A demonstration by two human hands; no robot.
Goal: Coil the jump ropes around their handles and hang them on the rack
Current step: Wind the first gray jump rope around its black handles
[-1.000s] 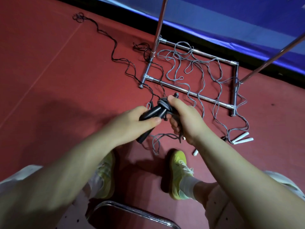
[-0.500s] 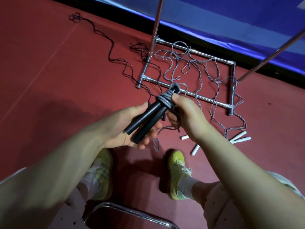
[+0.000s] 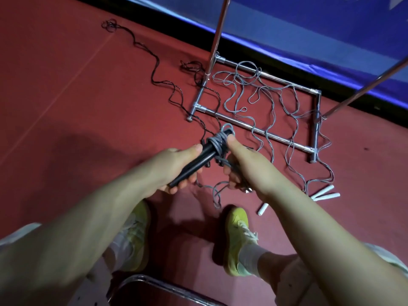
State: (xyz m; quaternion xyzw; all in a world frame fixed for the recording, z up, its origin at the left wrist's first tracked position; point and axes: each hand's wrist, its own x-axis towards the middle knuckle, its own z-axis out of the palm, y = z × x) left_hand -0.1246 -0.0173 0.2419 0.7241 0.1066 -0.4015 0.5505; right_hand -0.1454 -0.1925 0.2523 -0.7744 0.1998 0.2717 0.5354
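My left hand (image 3: 174, 167) grips two black handles (image 3: 194, 165) held side by side, tips pointing up and away. Grey rope (image 3: 218, 140) is coiled around their upper end. My right hand (image 3: 245, 164) presses its thumb on that coil and holds slack rope in its fingers; a loose grey loop (image 3: 215, 193) hangs below. The chrome rack (image 3: 260, 130) stands just beyond, its base frame on the red floor with two uprights rising out of view. Loose grey rope (image 3: 265, 98) sprawls across the base. A thin black rope (image 3: 154, 69) trails left.
White handles (image 3: 324, 194) lie right of my hands, another white handle (image 3: 262, 209) near my right shoe. A chrome chair frame (image 3: 159, 286) sits under me. A blue padded wall (image 3: 309, 29) runs behind the rack. My yellow shoes (image 3: 237, 237) rest on the floor.
The black handles tilted up from pointing left to pointing away. My right hand laid more grey rope around their top, and the hanging slack has shortened.
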